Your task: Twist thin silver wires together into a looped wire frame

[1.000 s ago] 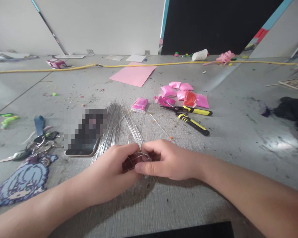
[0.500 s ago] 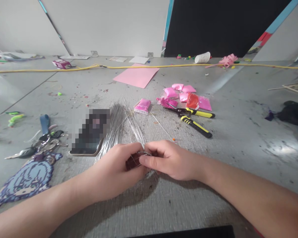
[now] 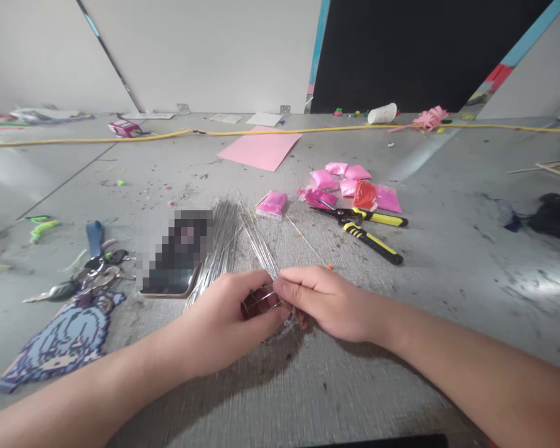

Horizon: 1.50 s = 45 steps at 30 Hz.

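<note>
Close together near the middle of the table, both my hands work on a small wire frame of thin silvery wires that cross each other. My left hand curls around its left side, thumb along the lower edge. On the other side, my right hand pinches the frame with thumb and fingers; the exact wire in the pinch is hidden. Just beyond my hands lies a small bundle of straight wires. A larger bundle of wires sits to its left, beside a phone whose screen is pixelated.
Pliers with yellow and black handles lie open at the right, by several pink packets and a red packet. Keys with a pixel-art charm rest at left. A yellow cord crosses the back, over pink paper.
The wire frame has turned a little between my hands, so more of its crossed wires shows. My right thumb has shifted up and right. The whole view has shifted slightly.
</note>
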Available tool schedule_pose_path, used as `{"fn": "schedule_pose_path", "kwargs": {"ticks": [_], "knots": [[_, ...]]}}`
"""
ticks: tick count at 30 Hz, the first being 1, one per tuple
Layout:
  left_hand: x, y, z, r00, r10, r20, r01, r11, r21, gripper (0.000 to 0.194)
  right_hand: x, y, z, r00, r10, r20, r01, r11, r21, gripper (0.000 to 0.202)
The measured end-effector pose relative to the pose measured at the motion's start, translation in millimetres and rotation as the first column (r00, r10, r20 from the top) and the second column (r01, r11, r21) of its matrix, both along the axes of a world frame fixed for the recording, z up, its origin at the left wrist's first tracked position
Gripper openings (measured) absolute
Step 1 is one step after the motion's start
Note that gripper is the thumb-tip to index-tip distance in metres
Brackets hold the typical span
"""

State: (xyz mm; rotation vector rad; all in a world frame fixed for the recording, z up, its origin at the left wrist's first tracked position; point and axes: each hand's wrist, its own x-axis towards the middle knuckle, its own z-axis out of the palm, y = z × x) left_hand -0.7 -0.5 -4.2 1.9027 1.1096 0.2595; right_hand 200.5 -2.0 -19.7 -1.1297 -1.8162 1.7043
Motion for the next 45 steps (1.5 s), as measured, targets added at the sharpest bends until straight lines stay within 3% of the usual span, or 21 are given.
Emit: {"fn": "schedule_pose_path", "kwargs": {"ticks": [4,8,14,21,29,37,41,43,45], "knots": [[1,1,-2.4,0.990,0.090,0.112,-0.086,0.996,-0.037,0.026,0,1,-1.5,0.996,-0.072,0.046,0.069,0.996,0.061,0.043],[1,1,-2.3,0.966,0.142,0.217,-0.126,0.988,-0.084,0.022,2,2,1.3,0.994,-0.104,-0.021,0.106,0.992,0.065,0.045],[1,0,-1.1,0.953,0.189,0.235,-0.161,0.978,-0.133,0.025,8,4,1.0,0.994,-0.028,-0.108,0.027,1.000,-0.011,0.030],[-1,-3,-0.4,0.928,0.217,0.301,-0.193,0.975,-0.108,0.024,12,5,-4.1,0.981,0.026,-0.193,-0.012,0.997,0.071,0.018],[-1,-2,-2.6,0.927,0.223,0.302,-0.203,0.974,-0.096,0.024,11,5,-2.4,0.996,-0.016,-0.091,0.028,0.992,0.122,0.022],[0,1,-6.8,0.933,0.196,0.301,-0.151,0.974,-0.167,0.026,10,7,-2.1,0.995,-0.031,-0.098,0.038,0.997,0.071,0.018],[0,2,-9.4,0.940,0.187,0.285,-0.152,0.978,-0.141,0.027,6,5,1.6,0.987,-0.123,-0.102,0.145,0.960,0.241,0.010],[0,2,-10.9,0.939,0.196,0.284,-0.165,0.978,-0.128,0.026,5,5,3.4,0.986,-0.133,-0.103,0.164,0.893,0.419,0.005],[0,2,-11.7,0.941,0.192,0.280,-0.167,0.980,-0.111,0.025,4,4,4.6,0.995,-0.066,-0.078,0.098,0.824,0.557,0.001]]}}
